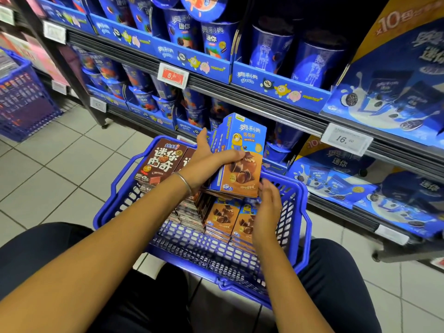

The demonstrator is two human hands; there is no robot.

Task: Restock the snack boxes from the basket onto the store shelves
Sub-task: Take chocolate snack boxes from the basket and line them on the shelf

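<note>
Left hand (211, 159) grips a small stack of blue-and-brown snack boxes (242, 150), thumb across the front box, stack upright and slightly tilted above the blue plastic basket (304, 212). Thin bangle (183, 182) on that wrist. Right hand (266, 212) loose, fingers relaxed, holding nothing, just beside the stack's lower right corner; contact unclear. More matching boxes (223, 217) lie flat in the basket; brown cookie boxes (163, 162) stand at its far left. Shelves (264, 102) behind hold blue cookie cups (216, 39)
</note>
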